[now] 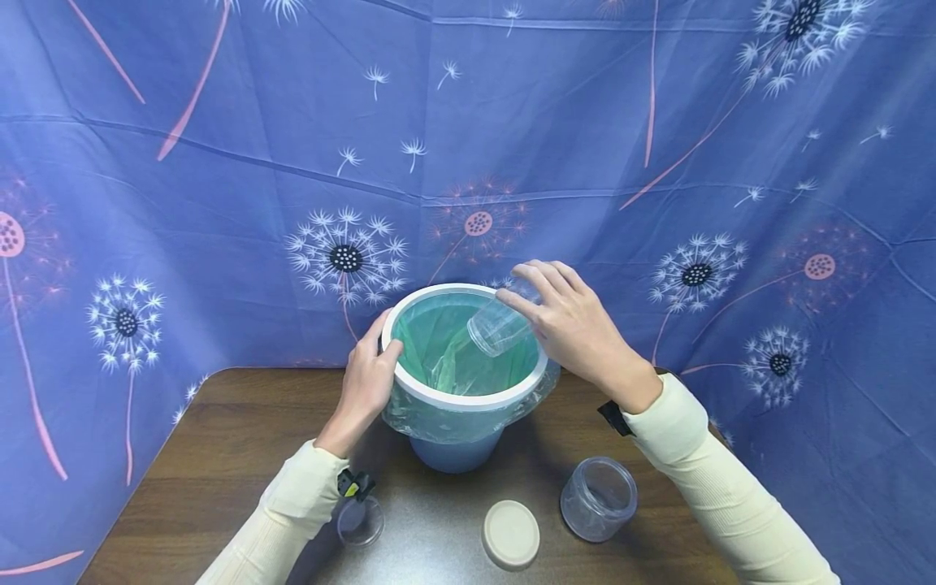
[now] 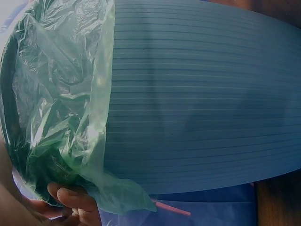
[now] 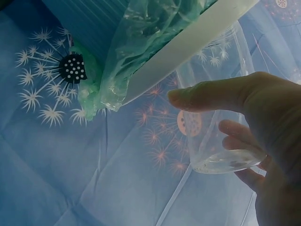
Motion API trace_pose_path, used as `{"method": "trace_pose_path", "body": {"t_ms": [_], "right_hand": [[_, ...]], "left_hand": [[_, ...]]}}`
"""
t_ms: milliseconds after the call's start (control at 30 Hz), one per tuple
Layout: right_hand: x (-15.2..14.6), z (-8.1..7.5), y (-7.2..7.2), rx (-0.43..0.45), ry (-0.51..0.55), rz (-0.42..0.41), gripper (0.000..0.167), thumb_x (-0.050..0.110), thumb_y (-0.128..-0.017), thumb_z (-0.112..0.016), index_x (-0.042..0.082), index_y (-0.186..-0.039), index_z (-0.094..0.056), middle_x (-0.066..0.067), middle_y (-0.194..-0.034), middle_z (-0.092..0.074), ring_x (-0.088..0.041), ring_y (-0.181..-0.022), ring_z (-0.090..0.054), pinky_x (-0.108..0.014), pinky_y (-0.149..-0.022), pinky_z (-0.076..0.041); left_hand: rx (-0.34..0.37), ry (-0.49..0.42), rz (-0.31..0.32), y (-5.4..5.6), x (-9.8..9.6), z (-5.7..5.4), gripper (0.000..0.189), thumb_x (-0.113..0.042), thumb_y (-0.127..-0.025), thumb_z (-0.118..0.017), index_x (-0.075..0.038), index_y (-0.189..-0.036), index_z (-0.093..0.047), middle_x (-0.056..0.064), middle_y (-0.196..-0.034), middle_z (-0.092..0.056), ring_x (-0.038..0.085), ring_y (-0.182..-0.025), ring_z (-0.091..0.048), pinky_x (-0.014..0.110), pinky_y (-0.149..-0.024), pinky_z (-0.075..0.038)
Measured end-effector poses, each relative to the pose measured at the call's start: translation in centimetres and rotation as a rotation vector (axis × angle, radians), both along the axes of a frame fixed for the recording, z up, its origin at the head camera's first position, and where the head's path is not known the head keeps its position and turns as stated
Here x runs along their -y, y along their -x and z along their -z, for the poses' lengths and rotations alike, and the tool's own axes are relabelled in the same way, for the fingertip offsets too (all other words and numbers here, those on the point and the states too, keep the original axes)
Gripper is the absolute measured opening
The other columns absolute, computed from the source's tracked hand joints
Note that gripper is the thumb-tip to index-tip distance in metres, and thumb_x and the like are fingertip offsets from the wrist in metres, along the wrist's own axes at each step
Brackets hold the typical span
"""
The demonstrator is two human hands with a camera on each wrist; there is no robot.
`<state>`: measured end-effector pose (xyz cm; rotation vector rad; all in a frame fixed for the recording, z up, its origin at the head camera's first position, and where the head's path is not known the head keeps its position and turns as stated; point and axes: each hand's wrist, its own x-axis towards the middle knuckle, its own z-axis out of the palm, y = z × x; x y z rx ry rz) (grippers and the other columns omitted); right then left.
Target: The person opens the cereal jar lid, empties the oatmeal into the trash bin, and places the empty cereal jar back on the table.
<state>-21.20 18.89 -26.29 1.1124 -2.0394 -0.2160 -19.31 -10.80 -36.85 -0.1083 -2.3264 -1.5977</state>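
Note:
My left hand point(image 1: 370, 375) grips the white rim point(image 1: 468, 400) of a blue trash can point(image 1: 455, 452), thumb over the edge and fingers around the outside. A green plastic bag point(image 1: 439, 341) lines the can, its edge folded down over the ribbed wall in the left wrist view. My right hand point(image 1: 574, 329) holds a clear plastic cup point(image 1: 500, 325) tilted over the opening, mouth down toward the bag. In the right wrist view the thumb lies along one side of the cup point(image 3: 211, 136), with fingers around the other side.
On the wooden table point(image 1: 197, 471) stand a clear open jar point(image 1: 598, 500) at the right and a round cream lid point(image 1: 510, 535) near the front. A small clear container point(image 1: 361, 522) sits beside my left sleeve. A blue dandelion-print cloth point(image 1: 219, 203) hangs close behind the table.

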Motion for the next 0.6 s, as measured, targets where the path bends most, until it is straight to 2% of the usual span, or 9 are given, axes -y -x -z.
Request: {"method": "trace_pose_path", "body": {"t_ms": [133, 233, 367, 467, 533, 600], "right_hand": [[-0.02, -0.06, -0.06, 0.011, -0.002, 0.006, 0.056, -0.009, -0.083, -0.075, 0.011, -0.135, -0.072, -0.025, -0.14, -0.059, -0.044, -0.13, -0.055, -0.054, -0.115, -0.041], [-0.1, -0.17, -0.14, 0.032, 0.021, 0.008, 0.061, -0.006, -0.079, -0.081, 0.011, -0.136, -0.071, -0.024, -0.139, -0.059, -0.044, -0.129, -0.055, -0.055, -0.114, -0.041], [-0.24, -0.44, -0.25, 0.053, 0.163, 0.011, 0.069, 0.011, -0.075, -0.093, 0.01, -0.139, -0.067, -0.022, -0.136, -0.061, -0.044, -0.126, -0.057, -0.057, -0.11, -0.042], [-0.23, -0.49, -0.31, 0.05, 0.253, 0.016, 0.072, 0.021, -0.077, -0.096, 0.008, -0.14, -0.065, -0.021, -0.133, -0.064, -0.044, -0.122, -0.059, -0.058, -0.107, -0.045], [-0.14, -0.35, -0.27, 0.053, 0.211, 0.031, 0.07, 0.018, -0.077, -0.094, 0.007, -0.14, -0.066, -0.02, -0.132, -0.064, -0.043, -0.121, -0.06, -0.057, -0.106, -0.046], [-0.04, -0.15, -0.2, 0.068, 0.113, 0.05, 0.069, 0.013, -0.075, -0.095, 0.008, -0.138, -0.068, -0.019, -0.131, -0.065, -0.042, -0.122, -0.059, -0.056, -0.107, -0.046]], "left_hand": [[0.0, 0.003, -0.002, 0.02, -0.01, -0.02, 0.065, -0.023, -0.099, -0.051, -0.017, -0.164, -0.047, 0.013, -0.159, -0.054, 0.034, -0.134, -0.057, 0.055, -0.114, -0.042], [0.004, 0.008, -0.004, 0.07, 0.03, 0.05, 0.066, -0.023, -0.099, -0.051, -0.017, -0.164, -0.046, 0.013, -0.16, -0.053, 0.034, -0.135, -0.056, 0.055, -0.114, -0.041], [0.01, 0.013, -0.008, 0.1, 0.03, 0.07, 0.065, -0.024, -0.099, -0.051, -0.019, -0.164, -0.046, 0.012, -0.16, -0.053, 0.034, -0.136, -0.056, 0.056, -0.114, -0.041], [0.011, 0.013, -0.009, 0.11, 0.01, 0.02, 0.065, -0.024, -0.099, -0.051, -0.02, -0.164, -0.047, 0.011, -0.16, -0.053, 0.033, -0.136, -0.055, 0.056, -0.113, -0.042], [0.009, 0.011, -0.007, 0.11, 0.03, -0.03, 0.065, -0.024, -0.099, -0.051, -0.02, -0.164, -0.047, 0.011, -0.16, -0.053, 0.033, -0.136, -0.055, 0.056, -0.114, -0.041], [0.007, 0.007, -0.008, 0.13, 0.1, -0.05, 0.065, -0.024, -0.099, -0.051, -0.02, -0.164, -0.047, 0.011, -0.161, -0.052, 0.032, -0.137, -0.055, 0.056, -0.114, -0.041]]}}
